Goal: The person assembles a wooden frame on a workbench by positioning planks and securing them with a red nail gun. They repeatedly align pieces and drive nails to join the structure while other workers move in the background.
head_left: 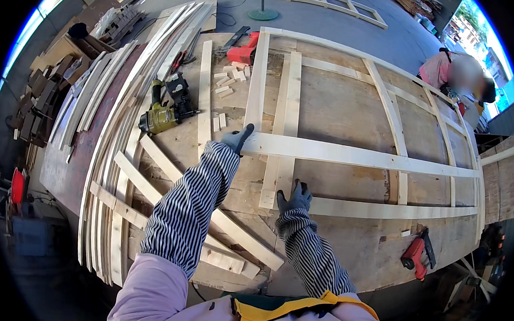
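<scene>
My left hand [238,139], in a grey glove, is closed around the left end of a long pale wooden slat [339,152]. That slat lies across a large wooden frame [382,210] made of rails and crosspieces, and its far end reaches the frame's right side. At the frame's near left corner, my right hand [294,197], also gloved, touches the near rail with thumb and fingers apart. Two upright slats [291,104] lie side by side just beyond it. Striped sleeves cover both forearms.
An olive nail gun [160,116] and small wood blocks [226,80] lie left of the frame. One red tool [245,50] is beyond, another red nail gun [419,254] at near right. Long strips [108,170] are piled left. A person [453,72] works at far right.
</scene>
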`<control>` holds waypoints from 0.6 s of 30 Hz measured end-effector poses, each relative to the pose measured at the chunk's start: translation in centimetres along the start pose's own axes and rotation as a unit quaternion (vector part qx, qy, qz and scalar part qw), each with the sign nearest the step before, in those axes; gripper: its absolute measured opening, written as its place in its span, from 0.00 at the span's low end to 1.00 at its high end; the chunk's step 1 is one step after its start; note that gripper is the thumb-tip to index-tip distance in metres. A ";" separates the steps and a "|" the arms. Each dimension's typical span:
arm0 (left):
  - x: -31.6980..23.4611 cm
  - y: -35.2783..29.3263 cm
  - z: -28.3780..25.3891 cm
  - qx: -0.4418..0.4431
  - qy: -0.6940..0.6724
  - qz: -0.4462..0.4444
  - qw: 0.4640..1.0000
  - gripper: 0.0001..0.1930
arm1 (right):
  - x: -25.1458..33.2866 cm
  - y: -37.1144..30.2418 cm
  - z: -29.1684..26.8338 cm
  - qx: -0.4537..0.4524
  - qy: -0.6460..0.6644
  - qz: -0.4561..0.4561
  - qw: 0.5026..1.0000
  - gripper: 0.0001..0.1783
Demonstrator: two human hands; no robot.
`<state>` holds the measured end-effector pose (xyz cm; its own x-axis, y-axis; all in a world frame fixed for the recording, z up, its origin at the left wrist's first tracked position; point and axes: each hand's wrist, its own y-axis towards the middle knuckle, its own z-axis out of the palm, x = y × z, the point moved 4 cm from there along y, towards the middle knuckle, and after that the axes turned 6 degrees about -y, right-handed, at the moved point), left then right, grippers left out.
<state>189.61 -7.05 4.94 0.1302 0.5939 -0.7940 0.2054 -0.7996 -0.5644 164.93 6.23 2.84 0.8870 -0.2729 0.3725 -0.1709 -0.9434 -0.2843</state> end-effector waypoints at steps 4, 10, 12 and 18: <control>4.7 -0.2 -0.1 -0.032 0.165 0.075 0.983 0.34 | -3.2 -5.2 1.6 -0.044 0.028 -0.177 0.983 0.39; 16.0 -17.2 -5.2 -0.228 -0.012 0.157 0.961 0.24 | -2.0 -15.6 5.8 0.269 -0.147 -0.251 0.918 0.50; 20.3 -22.8 -9.1 -0.341 0.077 0.111 0.930 0.27 | -2.5 -15.8 7.6 0.309 -0.220 -0.241 0.893 0.51; 35.8 -24.8 -15.5 -0.405 -0.311 -0.130 0.850 0.40 | 0.9 -17.4 6.6 0.281 -0.172 -0.330 0.885 0.47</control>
<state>204.24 35.46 -5.94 -0.5079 0.3771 -0.7745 0.7817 -0.1758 -0.5983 171.47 23.63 2.30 0.8091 0.4669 0.3569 0.5867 -0.6069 -0.5361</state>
